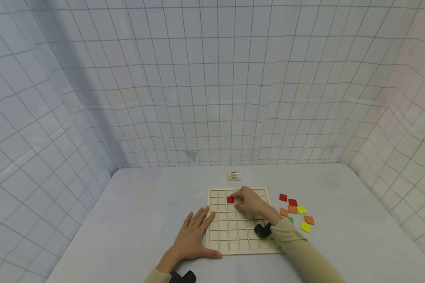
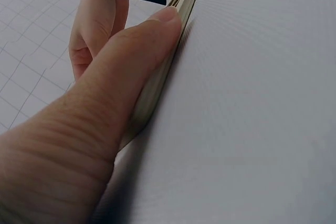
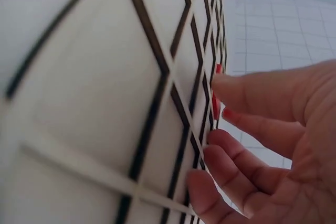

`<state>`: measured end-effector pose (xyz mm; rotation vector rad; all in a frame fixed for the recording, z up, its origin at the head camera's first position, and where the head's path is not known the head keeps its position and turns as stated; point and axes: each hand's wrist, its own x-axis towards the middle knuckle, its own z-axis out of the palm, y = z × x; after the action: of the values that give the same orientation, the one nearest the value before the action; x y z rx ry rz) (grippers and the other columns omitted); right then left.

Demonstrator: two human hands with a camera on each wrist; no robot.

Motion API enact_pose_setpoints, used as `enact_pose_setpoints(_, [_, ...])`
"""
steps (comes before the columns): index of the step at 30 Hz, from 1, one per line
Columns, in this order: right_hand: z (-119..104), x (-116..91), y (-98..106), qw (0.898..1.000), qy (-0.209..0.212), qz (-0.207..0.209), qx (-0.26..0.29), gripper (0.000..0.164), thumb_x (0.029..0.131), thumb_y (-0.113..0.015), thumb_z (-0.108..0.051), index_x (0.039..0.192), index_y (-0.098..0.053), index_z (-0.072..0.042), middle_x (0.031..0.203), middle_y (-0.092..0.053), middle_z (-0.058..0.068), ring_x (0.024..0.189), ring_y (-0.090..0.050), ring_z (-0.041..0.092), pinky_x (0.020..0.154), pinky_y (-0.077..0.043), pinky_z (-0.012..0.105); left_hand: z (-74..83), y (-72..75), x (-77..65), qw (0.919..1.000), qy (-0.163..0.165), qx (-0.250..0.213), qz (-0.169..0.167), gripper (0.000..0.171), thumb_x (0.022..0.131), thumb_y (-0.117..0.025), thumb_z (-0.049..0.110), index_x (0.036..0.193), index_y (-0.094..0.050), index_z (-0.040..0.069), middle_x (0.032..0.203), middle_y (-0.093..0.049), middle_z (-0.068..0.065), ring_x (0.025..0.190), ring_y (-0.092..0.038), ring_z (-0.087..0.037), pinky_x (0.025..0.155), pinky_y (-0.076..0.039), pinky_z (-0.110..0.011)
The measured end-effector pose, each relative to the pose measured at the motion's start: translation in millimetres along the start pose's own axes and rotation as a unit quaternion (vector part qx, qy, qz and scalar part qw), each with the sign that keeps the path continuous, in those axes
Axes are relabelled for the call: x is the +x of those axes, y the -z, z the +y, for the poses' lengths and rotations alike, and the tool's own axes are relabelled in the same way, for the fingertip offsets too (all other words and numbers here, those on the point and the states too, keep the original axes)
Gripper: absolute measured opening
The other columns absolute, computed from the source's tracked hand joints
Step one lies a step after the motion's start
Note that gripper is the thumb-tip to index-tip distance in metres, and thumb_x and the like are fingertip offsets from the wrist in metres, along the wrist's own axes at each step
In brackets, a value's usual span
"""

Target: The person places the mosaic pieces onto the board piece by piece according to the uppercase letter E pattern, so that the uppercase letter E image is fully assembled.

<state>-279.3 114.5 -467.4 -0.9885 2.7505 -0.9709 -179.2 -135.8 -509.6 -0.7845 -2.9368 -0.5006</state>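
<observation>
On the white table lies a pale gridded board (image 1: pixel 237 247). A red tile (image 1: pixel 230 199) lies in one of its upper-left cells. My right hand (image 1: pixel 249 201) reaches over the board, thumb and index finger pinching that tile at its right side; in the right wrist view the red tile (image 3: pixel 216 103) shows partly behind the thumb. The other fingers of the right hand (image 3: pixel 262 140) are bent beside it. My left hand (image 1: pixel 194 239) rests spread at the board's lower-left corner, its thumb (image 2: pixel 157 24) along the near edge and fingertips over the left edge.
Loose red tiles (image 1: pixel 283 197), orange tiles (image 1: pixel 309 220), yellow tiles (image 1: pixel 305 226) and a partly covered green tile (image 1: pixel 291 220) lie right of the board. A small pattern card (image 1: pixel 234 175) is behind it. White gridded curtains (image 1: pixel 212 78) enclose the table (image 1: pixel 145 220).
</observation>
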Motion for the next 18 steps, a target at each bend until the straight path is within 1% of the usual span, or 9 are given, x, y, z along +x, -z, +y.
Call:
enact_pose_setpoints(2, [1.5,-4.3,3.3,1.0,0.015,-0.018,-0.004,0.04,0.089,-0.064,-0.005,0.126,-0.058,0.006,0.1,-0.054,0.012,0.084,-0.051,0.022,0.072,-0.046,0.035,0.4,-0.2,-0.4,1.0,0.001,0.0,0.001,0.12,0.061,-0.052,0.089,0.153,-0.023,0.017,0.158,-0.011,-0.006,0.143,-0.007,-0.024,0.112,-0.004,-0.05])
enact_pose_setpoints(4, [3.6,-9.3,7.3,0.999,0.028,-0.029,0.007,0.042,0.091,-0.063,-0.008,0.129,-0.055,0.005,0.106,-0.055,0.015,0.094,-0.055,0.028,0.079,-0.048,0.041,0.5,-0.3,-0.2,1.0,0.0,0.001,0.002,0.12,0.061,-0.051,0.089,0.153,-0.022,0.017,0.158,-0.011,-0.006,0.143,-0.008,-0.024,0.112,-0.004,-0.05])
enact_pose_setpoints(5, [4.9,-12.2,9.2,0.999,0.03,-0.031,0.018,0.042,0.092,-0.063,-0.009,0.13,-0.054,0.005,0.11,-0.055,0.016,0.098,-0.056,0.03,0.082,-0.049,0.042,0.3,-0.3,-0.1,1.0,0.0,0.002,0.001,0.121,0.061,-0.051,0.089,0.153,-0.022,0.017,0.158,-0.011,-0.005,0.143,-0.007,-0.024,0.112,-0.004,-0.049])
enact_pose_setpoints(7, [7.8,-19.1,13.1,0.998,0.032,-0.028,0.038,0.039,0.093,-0.062,-0.01,0.129,-0.055,0.003,0.116,-0.055,0.016,0.103,-0.056,0.032,0.084,-0.049,0.043,0.2,-0.3,0.2,1.0,0.001,0.003,0.0,0.121,0.061,-0.051,0.089,0.153,-0.022,0.017,0.158,-0.01,-0.005,0.143,-0.007,-0.024,0.112,-0.004,-0.049])
enact_pose_setpoints(9, [12.1,-26.7,17.0,0.998,0.032,-0.018,0.054,0.036,0.093,-0.062,-0.011,0.127,-0.057,0.002,0.119,-0.057,0.015,0.104,-0.057,0.031,0.085,-0.05,0.041,0.1,-0.4,0.5,1.0,0.001,0.004,-0.001,0.121,0.061,-0.051,0.09,0.153,-0.021,0.017,0.158,-0.01,-0.005,0.143,-0.006,-0.023,0.112,-0.003,-0.049])
enact_pose_setpoints(11, [17.0,-34.8,21.4,0.998,0.027,-0.002,0.057,0.032,0.093,-0.062,-0.011,0.123,-0.06,0.001,0.118,-0.059,0.013,0.102,-0.059,0.029,0.083,-0.051,0.039,0.2,-0.5,0.5,1.0,0.0,0.004,-0.001,0.121,0.061,-0.051,0.089,0.153,-0.021,0.017,0.158,-0.01,-0.005,0.143,-0.006,-0.023,0.112,-0.003,-0.049])
enact_pose_setpoints(14, [26.0,-46.8,27.8,0.998,0.009,0.027,0.048,0.026,0.093,-0.062,-0.01,0.116,-0.065,0.0,0.113,-0.063,0.01,0.097,-0.061,0.026,0.081,-0.052,0.037,0.1,-0.7,0.2,1.0,-0.002,0.003,0.001,0.121,0.061,-0.052,0.089,0.153,-0.022,0.017,0.158,-0.01,-0.005,0.143,-0.006,-0.023,0.112,-0.003,-0.049])
enact_pose_setpoints(18, [34.4,-61.5,38.6,0.997,-0.031,0.075,0.015,0.019,0.091,-0.063,-0.008,0.108,-0.069,-0.002,0.108,-0.066,0.009,0.09,-0.062,0.025,0.073,-0.052,0.036,-0.3,-0.9,-0.5,1.0,-0.002,0.004,0.003,0.12,0.062,-0.052,0.089,0.153,-0.021,0.017,0.158,-0.01,-0.005,0.143,-0.006,-0.024,0.112,-0.003,-0.049])
